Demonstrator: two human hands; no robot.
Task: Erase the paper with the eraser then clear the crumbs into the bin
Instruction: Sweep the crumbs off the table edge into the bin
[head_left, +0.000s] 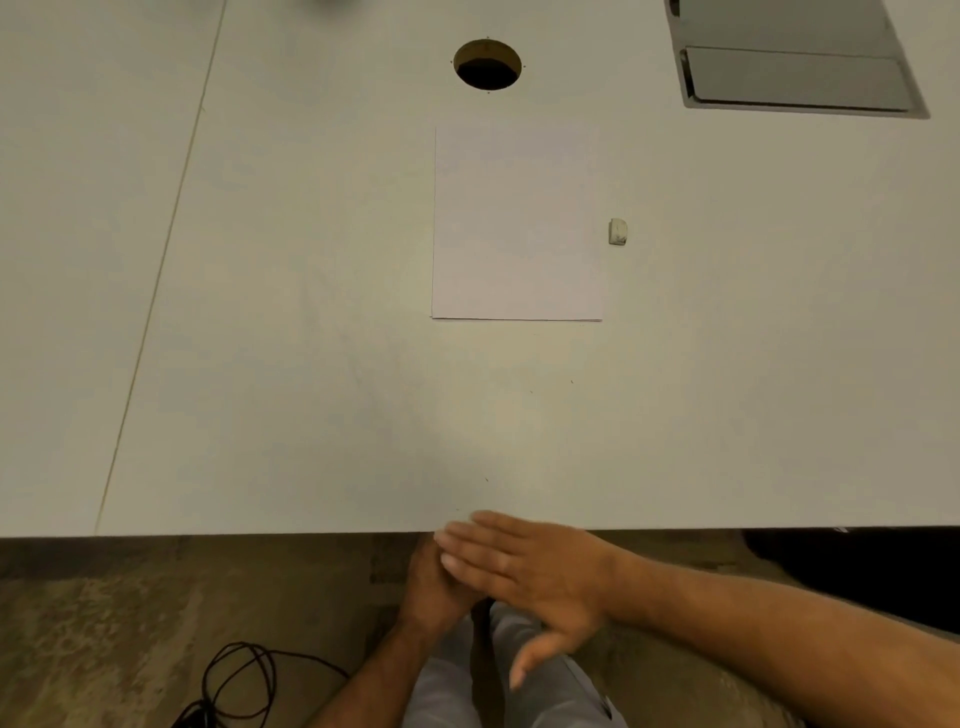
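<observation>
Your right hand (524, 571) lies flat with its grip wide and empty, fingers sweeping at the near edge of the table (260, 364). Your left hand (431, 587) sits just below that edge, cupped beneath the right; whether it holds anything you cannot tell from here. The paper (517, 223) lies well up the table, the eraser (617, 232) just beside its right edge — both untouched by you now. This looks like the crumb-clearing step. A few dark specks (487, 479) sit on the table near your hand; draw them toward the edge in one slow pass — keep the cupped palm tight under the lip. No bin is in view.
</observation>
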